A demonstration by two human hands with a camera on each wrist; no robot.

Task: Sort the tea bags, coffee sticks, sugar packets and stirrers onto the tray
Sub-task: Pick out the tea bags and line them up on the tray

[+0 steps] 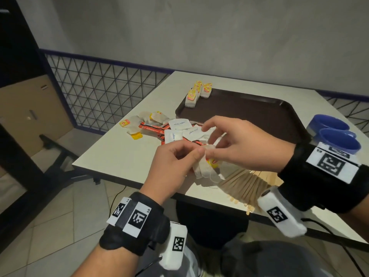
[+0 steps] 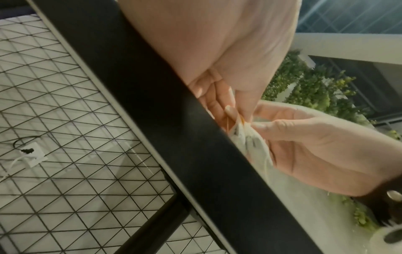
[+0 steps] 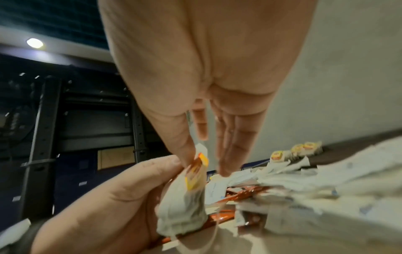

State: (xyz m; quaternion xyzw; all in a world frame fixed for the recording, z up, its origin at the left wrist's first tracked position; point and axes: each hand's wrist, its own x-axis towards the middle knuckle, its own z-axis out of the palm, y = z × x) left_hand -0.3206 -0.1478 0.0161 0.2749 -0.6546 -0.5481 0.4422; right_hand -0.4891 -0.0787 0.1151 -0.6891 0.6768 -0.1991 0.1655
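White table point(image 1: 123, 156), "white sugar" packets point(image 1: 178, 123), both hands pinching tea bags point(image 1: 203, 168)

Matt brown plastic tray point(image 1: 259, 108), pale wooden stirrers point(image 1: 245, 186), thin papery tea bags point(image 1: 205, 168)

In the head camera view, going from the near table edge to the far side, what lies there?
Wooden stirrers → tea bags held in the left hand → mixed pile of sugar packets and coffee sticks → brown tray → tea bags stacked at the tray's far corner.
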